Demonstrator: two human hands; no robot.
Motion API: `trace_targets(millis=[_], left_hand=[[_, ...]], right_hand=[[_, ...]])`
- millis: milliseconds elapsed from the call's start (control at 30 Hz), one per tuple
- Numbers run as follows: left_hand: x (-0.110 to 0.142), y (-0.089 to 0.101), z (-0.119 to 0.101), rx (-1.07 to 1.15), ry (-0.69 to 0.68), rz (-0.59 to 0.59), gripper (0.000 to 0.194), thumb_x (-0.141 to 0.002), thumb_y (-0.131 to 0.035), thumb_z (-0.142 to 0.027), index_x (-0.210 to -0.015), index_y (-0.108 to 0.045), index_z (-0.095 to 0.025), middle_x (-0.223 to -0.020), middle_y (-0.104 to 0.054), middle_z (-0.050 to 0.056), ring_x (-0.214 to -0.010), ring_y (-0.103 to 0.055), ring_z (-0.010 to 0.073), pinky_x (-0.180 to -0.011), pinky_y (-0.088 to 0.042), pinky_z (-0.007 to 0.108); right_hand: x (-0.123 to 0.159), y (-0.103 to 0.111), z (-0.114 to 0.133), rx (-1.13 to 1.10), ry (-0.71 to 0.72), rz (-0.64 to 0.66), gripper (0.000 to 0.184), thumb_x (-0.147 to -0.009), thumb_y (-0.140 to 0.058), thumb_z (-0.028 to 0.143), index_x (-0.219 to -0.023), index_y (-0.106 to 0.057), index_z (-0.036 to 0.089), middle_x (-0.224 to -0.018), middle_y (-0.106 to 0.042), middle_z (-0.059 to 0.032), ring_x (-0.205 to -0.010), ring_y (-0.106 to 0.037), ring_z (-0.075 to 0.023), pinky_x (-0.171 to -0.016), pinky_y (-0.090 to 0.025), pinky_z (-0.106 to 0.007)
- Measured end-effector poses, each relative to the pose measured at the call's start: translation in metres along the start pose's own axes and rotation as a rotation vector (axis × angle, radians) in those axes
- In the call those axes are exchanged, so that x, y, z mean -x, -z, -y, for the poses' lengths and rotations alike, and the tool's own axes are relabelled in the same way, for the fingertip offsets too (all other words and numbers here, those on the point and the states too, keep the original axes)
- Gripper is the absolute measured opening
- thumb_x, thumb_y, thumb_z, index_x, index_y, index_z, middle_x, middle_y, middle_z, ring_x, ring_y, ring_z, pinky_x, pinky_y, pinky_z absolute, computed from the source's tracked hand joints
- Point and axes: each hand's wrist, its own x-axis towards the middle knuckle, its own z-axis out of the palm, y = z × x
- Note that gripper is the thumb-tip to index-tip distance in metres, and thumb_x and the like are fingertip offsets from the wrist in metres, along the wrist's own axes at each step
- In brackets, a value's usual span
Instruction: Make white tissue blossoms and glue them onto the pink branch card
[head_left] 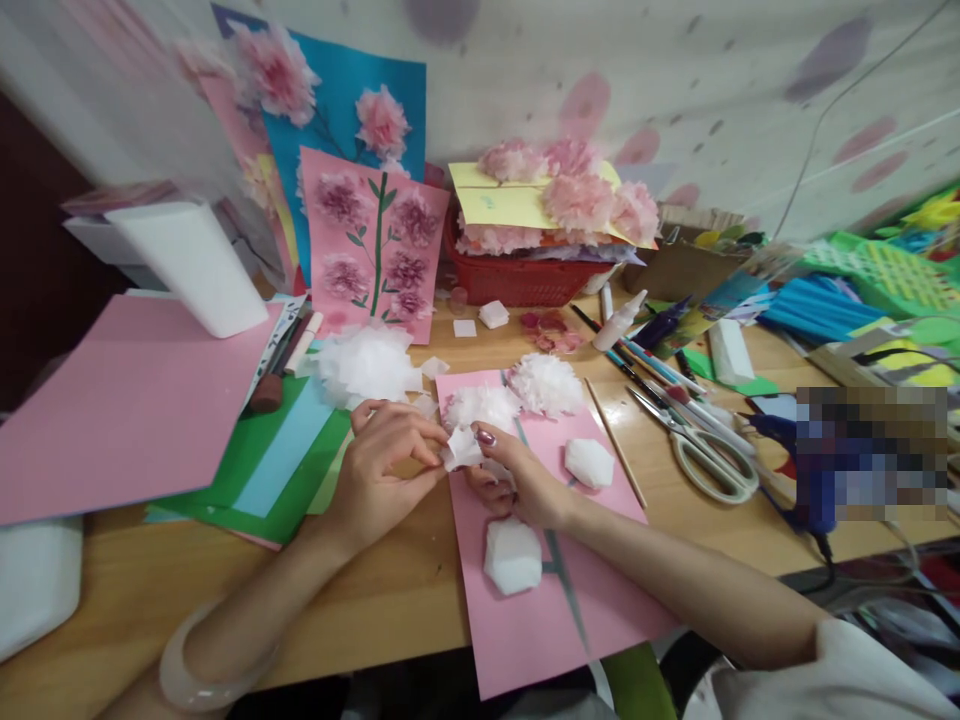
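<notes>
Desk [375, 610] is supporting the materials. Pink sheet [517, 635] is lying across its front edge. Red basket [517, 283] is standing at the rear, carrying a yellow card [510, 206]; the card is bearing a faint marking, too small to read. Left hand [390, 460] is pinching the left edge of a white paper piece [460, 450]; right hand [529, 485] is gripping the right edge. Two fluffy white flowers [549, 385] are sitting just beyond the piece, which is hovering over the sheet's left edge

wooden table [397, 590] under a pink sheet [517, 640], scissors [681, 430] (pale-handled), and a red basket [517, 283]
</notes>
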Motion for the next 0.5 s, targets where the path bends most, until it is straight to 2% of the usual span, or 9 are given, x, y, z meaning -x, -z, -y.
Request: trace_targets(millis=[133, 300, 400, 500], left_hand=[[0.0015, -0.0012, -0.0036, -0.029, -0.01, 0.034, 0.023, -0.078, -0.065, -0.007, -0.067, -0.053, -0.022, -0.077, -0.075, -0.007, -0.08, -0.068, 0.0165, -0.097, -0.032, 0.044], [0.002, -0.0013, -0.004, -0.093, 0.017, 0.021, 0.019, -0.082, -0.059, -0.006, -0.083, -0.06, -0.025, -0.082, -0.075, -0.005, -0.079, -0.069, 0.0156, -0.097, -0.034, 0.043], [0.0015, -0.0011, -0.0028, -0.142, 0.013, 0.002, 0.022, -0.081, -0.057, -0.003, -0.084, -0.061, -0.025, -0.082, -0.075, -0.004, -0.079, -0.069, 0.0159, -0.095, -0.035, 0.042], [0.0011, -0.0015, -0.0028, -0.158, 0.007, -0.005, 0.022, -0.081, -0.056, -0.003, -0.081, -0.061, -0.025, -0.079, -0.074, -0.006, -0.078, -0.068, 0.0158, -0.091, -0.036, 0.04]], right_hand=[[-0.0015, 0.0007, 0.0004, -0.009, -0.02, -0.03, 0.031, -0.08, -0.059, 0.046, -0.077, -0.038, 0.023, -0.051, -0.032, 0.0109, -0.041, -0.012, -0.0045, -0.039, -0.007, -0.016], [-0.0017, -0.0008, 0.0055, -0.009, 0.052, -0.032, 0.014, -0.069, -0.057, 0.023, -0.077, -0.045, 0.021, -0.05, -0.034, 0.0103, -0.041, -0.018, -0.0046, -0.039, -0.01, -0.017], [-0.0012, -0.0018, 0.0069, 0.011, 0.081, -0.005, 0.01, -0.071, -0.055, 0.026, -0.074, -0.048, 0.02, -0.05, -0.037, 0.0089, -0.04, -0.019, -0.0049, -0.038, -0.011, -0.019], [-0.0015, -0.0019, 0.0052, 0.073, 0.082, 0.021, 0.016, -0.076, -0.055, 0.033, -0.074, -0.052, 0.018, -0.051, -0.038, 0.0076, -0.041, -0.02, -0.0054, -0.037, -0.011, -0.02]])
